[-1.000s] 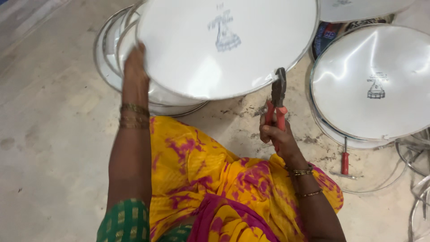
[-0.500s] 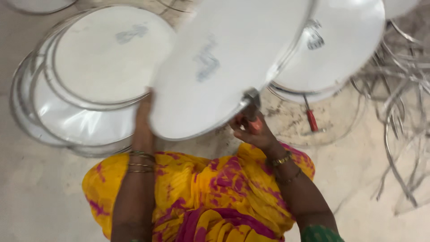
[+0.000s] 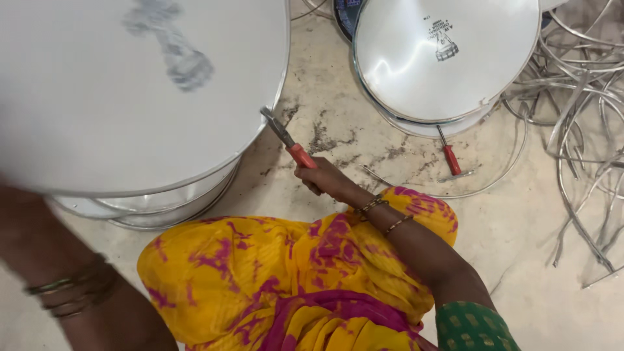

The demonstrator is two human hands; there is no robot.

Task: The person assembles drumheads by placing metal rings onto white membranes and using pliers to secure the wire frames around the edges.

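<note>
On the concrete floor [image 3: 338, 130], the right hand [image 3: 323, 179] clenches red-handled pliers [image 3: 289, 142] against the large white disc [image 3: 123, 91]; the left hand's grip is hidden.

A strip of bare floor [image 3: 325, 140] runs open down the middle of the frame, hemmed by the large white disc [image 3: 123, 91] at upper left, another disc stack [image 3: 448, 58] at upper right, and tangled metal rings [image 3: 585, 130] along the right edge.

A pale, dusty concrete floor [image 3: 520, 260] fills the frame, stained with dark smudges [image 3: 325, 140] at upper centre. Soft, even light falls across it, without hard shadows.
</note>
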